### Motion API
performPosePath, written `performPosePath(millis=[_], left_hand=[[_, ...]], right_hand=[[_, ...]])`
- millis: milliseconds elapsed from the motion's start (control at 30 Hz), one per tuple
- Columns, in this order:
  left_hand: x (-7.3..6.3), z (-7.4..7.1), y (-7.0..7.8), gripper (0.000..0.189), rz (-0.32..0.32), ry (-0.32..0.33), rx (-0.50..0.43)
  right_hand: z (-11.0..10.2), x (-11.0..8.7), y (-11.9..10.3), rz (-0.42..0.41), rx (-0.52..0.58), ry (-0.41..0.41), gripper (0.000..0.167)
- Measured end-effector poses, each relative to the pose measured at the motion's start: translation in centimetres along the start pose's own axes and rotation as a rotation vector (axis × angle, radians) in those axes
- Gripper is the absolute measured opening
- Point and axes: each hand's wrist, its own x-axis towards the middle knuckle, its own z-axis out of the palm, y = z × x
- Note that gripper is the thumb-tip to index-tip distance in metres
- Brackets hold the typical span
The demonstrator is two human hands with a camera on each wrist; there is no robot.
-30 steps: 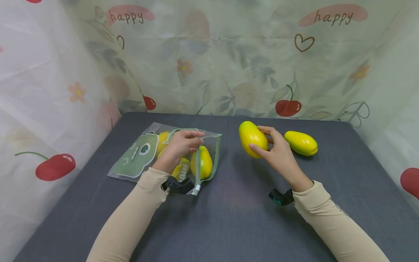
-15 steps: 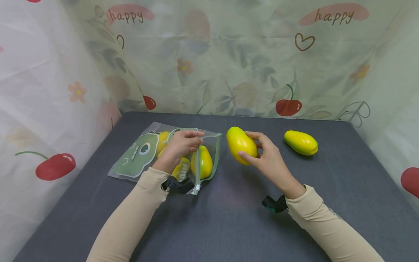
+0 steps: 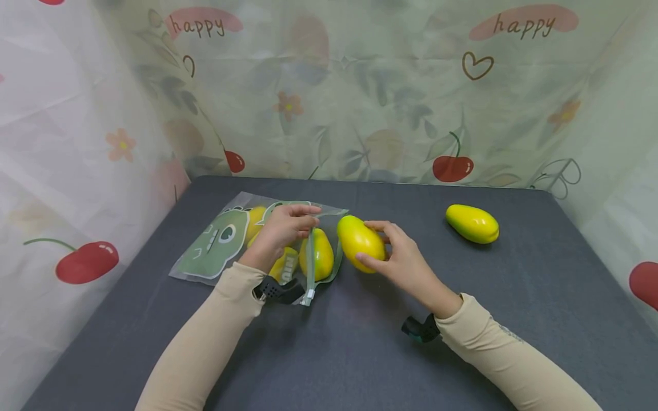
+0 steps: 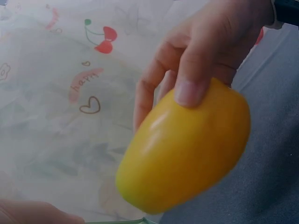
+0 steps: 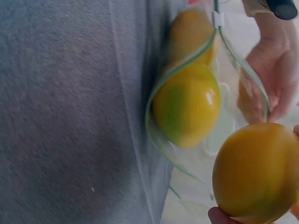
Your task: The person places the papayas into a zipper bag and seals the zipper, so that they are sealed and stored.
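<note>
My right hand (image 3: pixel 408 264) grips a yellow mango (image 3: pixel 357 244) between thumb and fingers, holding it above the table just right of a clear zip bag (image 3: pixel 205 254). The left hand (image 3: pixel 281 231) pinches the upper rim of the bag's mouth. Green cartoon faces decorate the bag, and several yellow mangoes lie inside, one mango (image 3: pixel 323 257) close to the mouth. In the right wrist view, the green-edged mouth (image 5: pixel 149 114) gapes, with the held mango (image 5: pixel 257 172) outside it. The left wrist view shows the held mango (image 4: pixel 187 149) under the right thumb.
Another yellow mango (image 3: pixel 472 224) lies on the dark grey table (image 3: pixel 360 359) at the back right. A white zip slider (image 3: pixel 310 294) sits at the bag's near corner. Printed curtains (image 3: pixel 349 114) hang behind and on both sides.
My right hand has carried the mango leftward and slightly nearer, from above the middle of the table to beside the bag's mouth. The left hand and the bag have stayed still.
</note>
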Motion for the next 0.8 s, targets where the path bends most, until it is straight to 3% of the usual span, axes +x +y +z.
performPosePath(millis=[367,800], left_hand=[[-0.1,0.0,-0.1,0.035,0.035,0.005,0.013],[0.1,0.1,0.0,0.037,0.004,-0.002,-0.003]], right_hand=[[1.8,0.1,0.6,-0.014,-0.048,-0.072,0.061],[2.4,0.6,1.3,0.012,-0.115,-0.110,0.063]])
